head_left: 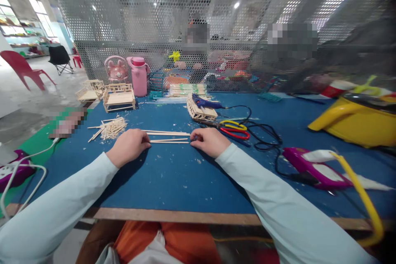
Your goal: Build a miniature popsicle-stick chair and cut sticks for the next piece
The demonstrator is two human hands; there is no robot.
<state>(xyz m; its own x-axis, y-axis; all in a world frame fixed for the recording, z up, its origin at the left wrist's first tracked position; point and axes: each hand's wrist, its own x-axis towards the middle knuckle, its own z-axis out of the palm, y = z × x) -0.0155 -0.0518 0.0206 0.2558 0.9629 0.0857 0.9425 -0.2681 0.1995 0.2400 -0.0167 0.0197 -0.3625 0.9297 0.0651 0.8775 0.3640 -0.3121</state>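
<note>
Several thin wooden sticks (168, 133) lie side by side across the blue table, spanning the gap between my hands. My left hand (130, 146) is closed at their left ends, thumb and fingers pinched together. At the right ends my right hand (210, 141) pinches them in the same way; the fingers partly hide the tips. Left of my left hand is a loose pile of short stick pieces (114, 128). Beyond my right hand, pliers or scissors with red and yellow handles (235, 130) lie near a blue glue gun (206, 102) resting on a small stick-built frame (201, 112).
Small stick-built furniture models (119, 97) and a pink bottle (139, 76) stand at the back left, before a perforated metal screen (167, 16). A black cable (262, 144) leads to a purple power strip (315, 169) on the right. A yellow container (355, 121) stands beyond it.
</note>
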